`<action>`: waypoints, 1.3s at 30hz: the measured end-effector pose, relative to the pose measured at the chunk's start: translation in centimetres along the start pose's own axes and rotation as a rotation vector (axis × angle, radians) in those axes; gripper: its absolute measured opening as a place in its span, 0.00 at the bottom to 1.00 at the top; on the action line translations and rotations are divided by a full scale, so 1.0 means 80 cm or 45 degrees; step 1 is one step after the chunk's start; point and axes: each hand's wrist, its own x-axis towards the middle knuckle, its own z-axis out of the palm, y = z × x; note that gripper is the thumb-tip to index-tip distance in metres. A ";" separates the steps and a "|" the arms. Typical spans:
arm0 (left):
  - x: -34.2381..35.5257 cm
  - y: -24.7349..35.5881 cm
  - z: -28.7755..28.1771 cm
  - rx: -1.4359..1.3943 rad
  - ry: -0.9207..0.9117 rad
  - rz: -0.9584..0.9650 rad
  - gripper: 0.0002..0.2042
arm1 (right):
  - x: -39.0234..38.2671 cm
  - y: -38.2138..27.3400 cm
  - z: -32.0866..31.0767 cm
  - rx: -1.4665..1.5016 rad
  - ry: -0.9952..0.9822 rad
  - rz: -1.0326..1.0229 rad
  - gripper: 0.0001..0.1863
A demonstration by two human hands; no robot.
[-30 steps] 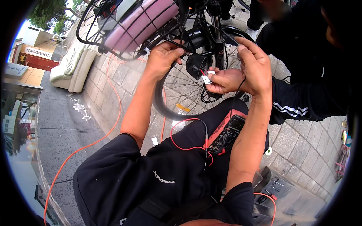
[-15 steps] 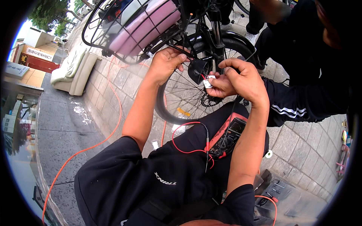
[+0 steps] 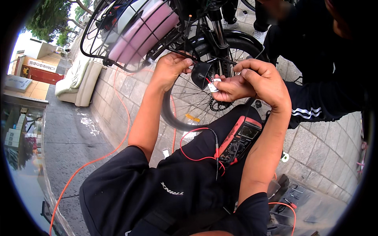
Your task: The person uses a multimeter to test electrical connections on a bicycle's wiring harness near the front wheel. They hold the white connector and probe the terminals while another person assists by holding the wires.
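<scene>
Pale lettering (image 3: 172, 188) crossed the person's black cloth shirt (image 3: 169, 204); dark characters (image 3: 41, 65) ran along a long white rectangular sign (image 3: 42, 65) and marked a pale blue-grey rectangular board (image 3: 18, 82); the dial markings (image 3: 236, 148) of a red-and-black plastic multimeter (image 3: 241, 139) were too small to read.

Plastic multimeter (image 3: 241, 137); matt rubber tyre (image 3: 167, 112); rough paving (image 3: 313, 143).

Looking at grey paving slabs (image 3: 309, 146) here, bearing a cream sofa (image 3: 81, 84) far left, plus a white slip (image 3: 165, 152) near the middle! Turning to the lower right, spotting a flat grey surface (image 3: 311, 210), carrying a red-handled tool (image 3: 290, 203). And on the dark-trousered thigh (image 3: 201, 144), supporting a red-and-black multimeter (image 3: 240, 140) alongside a looping red test lead (image 3: 217, 151)!
</scene>
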 end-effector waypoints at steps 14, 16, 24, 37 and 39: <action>-0.001 -0.012 0.016 -0.021 0.109 0.190 0.14 | -0.016 -0.002 -0.029 0.187 -0.052 0.112 0.11; -0.001 -0.018 0.018 -0.054 0.128 0.203 0.14 | -0.017 0.001 -0.029 0.220 -0.065 0.122 0.11; -0.004 -0.018 0.022 -0.028 0.161 0.150 0.14 | -0.023 -0.010 -0.033 0.265 -0.087 0.126 0.10; -0.007 -0.030 0.017 -0.153 0.071 0.062 0.13 | -0.011 -0.009 -0.021 0.245 -0.166 0.111 0.12; -0.006 -0.028 0.018 -0.186 0.058 0.058 0.12 | -0.010 -0.011 -0.015 0.207 -0.150 0.105 0.12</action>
